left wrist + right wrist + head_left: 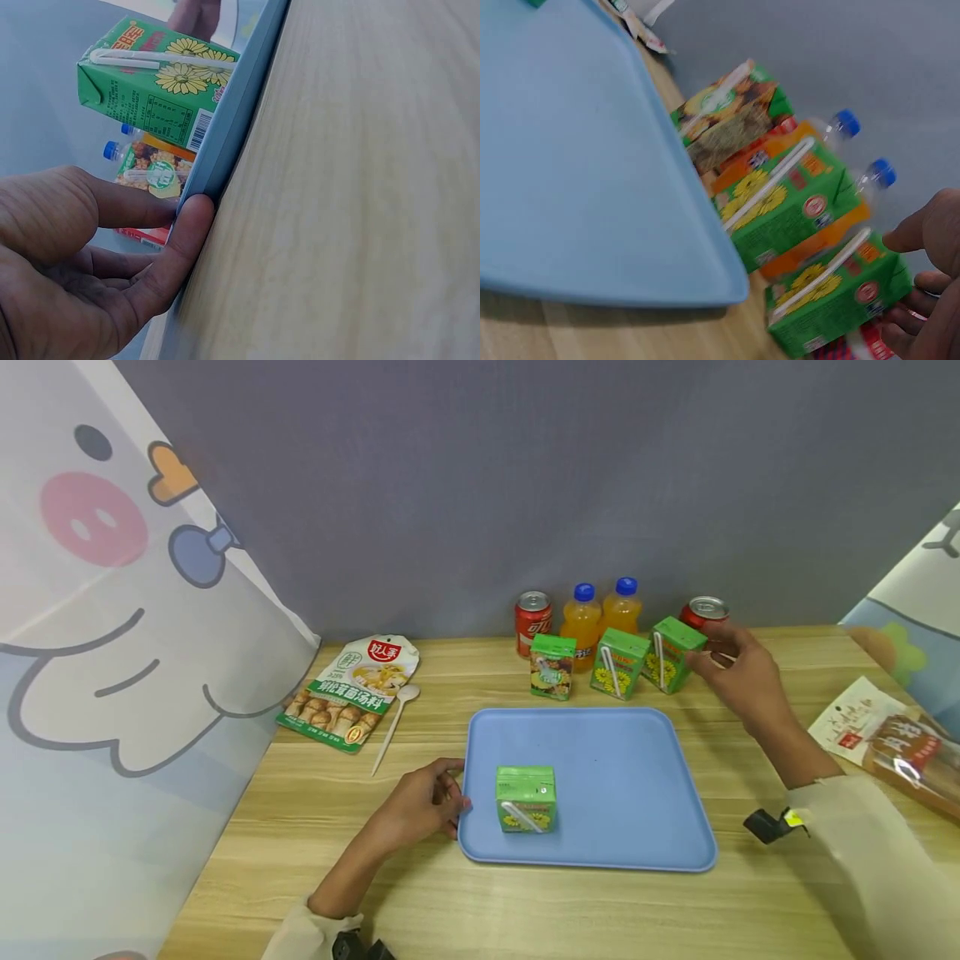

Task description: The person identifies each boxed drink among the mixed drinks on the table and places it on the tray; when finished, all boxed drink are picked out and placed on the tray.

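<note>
My left hand [422, 803] pinches the left rim of a blue tray [615, 793] between thumb and fingers; the left wrist view shows the fingertips [193, 219] at the rim. On the tray stands a green drink carton [526, 810] with a white straw on its front. My right hand [746, 681] is at the right side of another green carton [670, 653] behind the tray, thumb and fingers apart around its edge. In the right wrist view the thumb [911, 232] lies right at the carton's top corner, the other fingers lower down.
Left of that carton stand a matching carton [619, 664] and a smaller-patterned one [552, 667]. Behind them are two orange drink bottles [581, 622] and red cans [533, 625]. A soup packet [352, 693] and spoon [395, 727] lie left, a brown food packet [896, 743] right.
</note>
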Available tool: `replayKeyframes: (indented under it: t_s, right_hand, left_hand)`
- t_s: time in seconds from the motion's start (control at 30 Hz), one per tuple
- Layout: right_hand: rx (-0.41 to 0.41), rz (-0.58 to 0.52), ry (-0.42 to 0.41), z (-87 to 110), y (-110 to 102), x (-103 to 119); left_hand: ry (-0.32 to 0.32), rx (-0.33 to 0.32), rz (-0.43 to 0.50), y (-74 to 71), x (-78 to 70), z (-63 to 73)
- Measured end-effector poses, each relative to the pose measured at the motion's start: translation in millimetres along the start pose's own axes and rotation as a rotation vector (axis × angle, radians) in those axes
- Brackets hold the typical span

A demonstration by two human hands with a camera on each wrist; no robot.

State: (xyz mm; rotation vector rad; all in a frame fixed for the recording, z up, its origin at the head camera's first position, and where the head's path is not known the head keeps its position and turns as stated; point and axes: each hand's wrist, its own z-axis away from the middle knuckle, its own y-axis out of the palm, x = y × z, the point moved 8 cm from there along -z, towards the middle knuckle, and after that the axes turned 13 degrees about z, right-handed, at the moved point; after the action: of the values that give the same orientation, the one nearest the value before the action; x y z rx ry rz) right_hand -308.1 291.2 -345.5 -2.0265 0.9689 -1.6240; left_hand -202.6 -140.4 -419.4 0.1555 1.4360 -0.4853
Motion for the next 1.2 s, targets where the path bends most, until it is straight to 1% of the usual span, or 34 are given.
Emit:
replayKeyframes:
  t_s: [0.1, 0.27, 0.4, 0.57, 0.8, 1.0, 1.2]
  right_hand:
    - [0.02, 0.013, 0.017, -1.1, 10.1, -9.4]
    - [0.019, 0.022, 0.052, -3.4, 23.0, -23.6]
    - [0.017, 0.026, 0.06, -5.7, 28.4, -27.9]
    - [-0.025, 0.034, 0.04, -5.4, 26.3, -22.7]
    - [-0.07, 0.055, 0.037, -4.1, 24.3, -21.5]
    - [-0.088, 0.038, 0.046, -3.3, 22.4, -21.8]
    - [-0.102, 0.02, 0.041, -2.0, 14.8, -16.9]
  left_hand:
    - [0.004, 0.001, 0.007, -0.4, 0.1, -0.1]
    - [0.01, 0.003, 0.016, -0.1, 0.5, -0.3]
    - [0.013, 0.001, 0.017, 0.6, -0.5, -0.3]
    - [0.012, 0.004, -0.005, 0.2, -1.1, -0.1]
    - [0.013, 0.007, 0.0, 0.2, -0.4, 0.0]
    - [0.012, 0.002, 0.011, 0.3, -0.5, 0.3]
    - [0.01, 0.001, 0.012, 0.2, -0.3, 0.3]
